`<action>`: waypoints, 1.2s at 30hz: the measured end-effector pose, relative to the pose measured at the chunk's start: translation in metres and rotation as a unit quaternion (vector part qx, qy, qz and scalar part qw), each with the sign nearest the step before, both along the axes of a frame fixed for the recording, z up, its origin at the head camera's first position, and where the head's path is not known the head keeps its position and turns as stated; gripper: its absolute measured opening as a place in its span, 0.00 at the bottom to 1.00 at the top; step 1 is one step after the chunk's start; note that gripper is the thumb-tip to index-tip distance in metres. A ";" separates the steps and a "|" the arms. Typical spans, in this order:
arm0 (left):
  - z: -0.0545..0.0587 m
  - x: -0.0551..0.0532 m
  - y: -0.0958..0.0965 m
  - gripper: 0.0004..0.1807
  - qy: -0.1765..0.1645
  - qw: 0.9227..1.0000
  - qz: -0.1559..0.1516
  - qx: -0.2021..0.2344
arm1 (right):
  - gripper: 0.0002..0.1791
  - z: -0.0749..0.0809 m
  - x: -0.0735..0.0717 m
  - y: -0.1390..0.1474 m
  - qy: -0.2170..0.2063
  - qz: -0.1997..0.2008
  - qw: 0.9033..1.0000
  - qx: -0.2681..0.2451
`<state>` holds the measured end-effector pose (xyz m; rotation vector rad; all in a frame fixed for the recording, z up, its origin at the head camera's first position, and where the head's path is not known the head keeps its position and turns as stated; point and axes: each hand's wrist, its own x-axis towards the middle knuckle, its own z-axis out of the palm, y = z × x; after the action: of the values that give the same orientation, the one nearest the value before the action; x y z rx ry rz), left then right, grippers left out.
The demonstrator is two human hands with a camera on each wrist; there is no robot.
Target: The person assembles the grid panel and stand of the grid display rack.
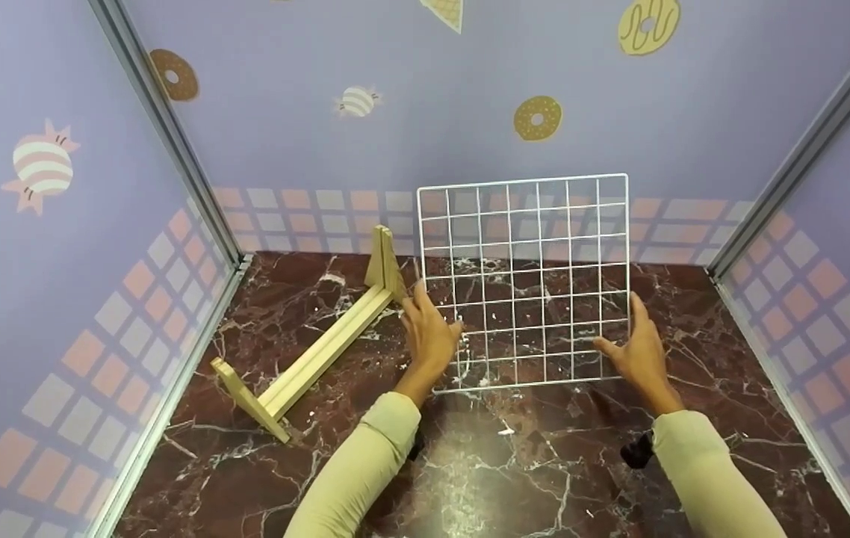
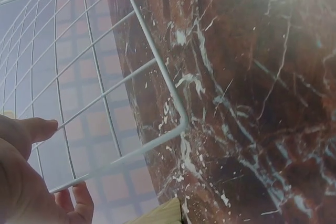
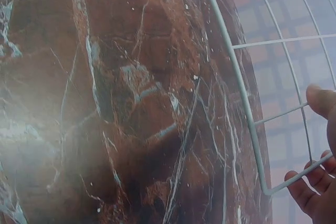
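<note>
A white square wire grid panel point(image 1: 541, 299) stands nearly upright in the middle of the head view, tilted slightly. By its left edge my left hand point(image 1: 429, 336) holds it, thumb on the near face and fingers around the outer wire. On the opposite edge my right hand point(image 1: 641, 355) grips in the same way. The left wrist view has the left thumb point(image 2: 39, 128) against a wire, fingertips curled under the rim. In the right wrist view the right fingers point(image 3: 302, 192) wrap the rim near a rounded corner.
Left of the panel lies a pale wooden stand point(image 1: 328, 351), a long bar with an upright piece at each end. The floor is dark red marbled surface point(image 1: 507, 463). Purple patterned walls point(image 1: 275, 134) enclose the back and both sides, with metal corner rails point(image 1: 171, 127).
</note>
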<state>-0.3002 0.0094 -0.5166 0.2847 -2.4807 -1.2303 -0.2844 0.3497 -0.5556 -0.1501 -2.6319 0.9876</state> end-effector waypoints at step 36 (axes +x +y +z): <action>0.027 -0.013 -0.016 0.49 0.150 0.988 0.010 -0.017 | 0.61 0.014 -0.002 -0.040 0.163 -0.054 0.983 -0.071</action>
<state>-0.3129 -0.0063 -0.4892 0.1058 -2.2317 -1.1291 -0.2867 0.3094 -0.5420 -0.1481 -2.2350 1.0616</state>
